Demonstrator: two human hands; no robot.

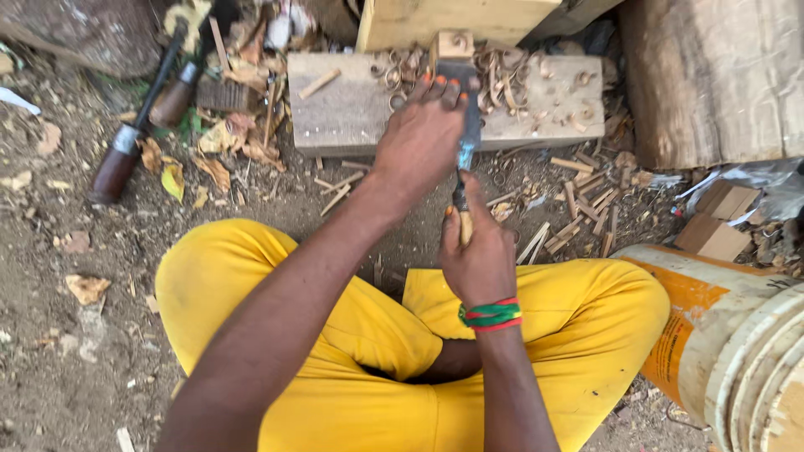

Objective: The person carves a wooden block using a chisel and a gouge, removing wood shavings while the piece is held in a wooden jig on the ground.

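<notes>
My right hand (477, 251) grips the wooden handle of a chisel (466, 151), whose metal blade runs forward onto a small pale wood block (453, 46). The block stands on a grey plank (352, 109). My left hand (423, 138) wraps over the blade and presses against the block's near side. Curled shavings (511, 79) lie around the block on the plank. A green and red band circles my right wrist. My crossed legs in yellow trousers (352, 335) fill the near ground.
Two long-handled tools (138, 125) lie on the dirt at the left. A log (712, 75) rests at the right, a stack of pale buckets (745, 351) at the lower right. A pale beam (444, 18) lies behind the plank. Wood offcuts (586, 201) litter the ground.
</notes>
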